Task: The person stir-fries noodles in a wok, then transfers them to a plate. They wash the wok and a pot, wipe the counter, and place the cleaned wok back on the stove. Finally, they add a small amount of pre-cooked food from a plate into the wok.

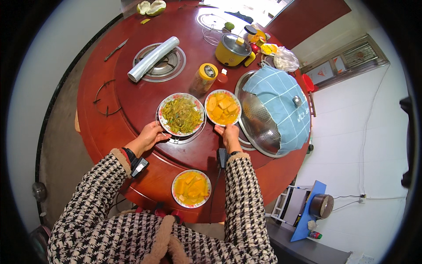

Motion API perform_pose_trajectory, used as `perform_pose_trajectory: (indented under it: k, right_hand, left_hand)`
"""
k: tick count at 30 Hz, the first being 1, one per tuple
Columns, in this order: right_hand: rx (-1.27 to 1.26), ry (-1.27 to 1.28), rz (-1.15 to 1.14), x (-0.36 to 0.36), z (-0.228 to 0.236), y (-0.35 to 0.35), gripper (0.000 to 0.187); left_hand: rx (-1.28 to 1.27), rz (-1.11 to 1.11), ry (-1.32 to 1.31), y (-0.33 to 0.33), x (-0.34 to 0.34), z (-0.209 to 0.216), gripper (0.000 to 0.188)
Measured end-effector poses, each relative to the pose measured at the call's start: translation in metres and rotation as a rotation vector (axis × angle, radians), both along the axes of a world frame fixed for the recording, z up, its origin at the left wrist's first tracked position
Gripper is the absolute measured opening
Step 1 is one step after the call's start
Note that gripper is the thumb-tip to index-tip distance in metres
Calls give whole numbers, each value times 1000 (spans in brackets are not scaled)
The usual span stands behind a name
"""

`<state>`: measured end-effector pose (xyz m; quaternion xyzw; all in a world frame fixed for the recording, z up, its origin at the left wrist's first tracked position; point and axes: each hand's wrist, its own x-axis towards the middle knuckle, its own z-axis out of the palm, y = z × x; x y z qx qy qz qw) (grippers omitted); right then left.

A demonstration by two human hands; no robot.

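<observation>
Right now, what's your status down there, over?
Left hand at floral-rimmed green-vegetable plate, right hand at orange-chunk bowl. Grips unclear. Yellow-lidded jar just beyond; domed metal cover crowding bowl's right.

My left hand (150, 135) is at the near left edge of the bowl of greens (181, 114), while my right hand (229, 135) holds the near rim of a bowl of orange chunks (223, 108) just beside it. Another orange dish (191, 188) sits nearer me on the red worktop (274, 169). Beyond stand a yellow-lidded jar (205, 78) and a yellow pot (233, 49). Rightward, blue cloth (281, 105) partly covers a perforated metal dome (259, 119).
</observation>
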<state>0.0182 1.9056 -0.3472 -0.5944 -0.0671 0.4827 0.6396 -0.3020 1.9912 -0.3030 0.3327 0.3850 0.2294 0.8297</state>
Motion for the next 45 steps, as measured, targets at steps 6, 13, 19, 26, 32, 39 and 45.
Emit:
perform_pose_trajectory:
  k: [6,13,19,26,32,39,45]
  right_hand:
    - [113,119,17,0,6,15,37]
    - [-1,-81,257,-5,32,-99,27]
    - [-400,-219,265,-63,2,-256,20]
    - [-252,-51,300,-167,-21,-299,30]
    - [-249,-113,120,-178,-2,-293,30]
    - [-144,-254,133,-126,43,-274,28]
    - [-167,-254,110,-78,55,-221,30]
  left_hand:
    - [-39,29,-31,-6,2,0,34]
    - [-39,-53,-15,-15,-10,-15,26]
    - [-100,-703,342,-62,-29,-50,22]
    - [-51,-917,325,-129,-18,-40,39]
    - [61,-943,322,-134,-10,-13,45]
    - [102,-867,139,-118,25,5,49]
    - [137,-689,146,-96,66,15,46]
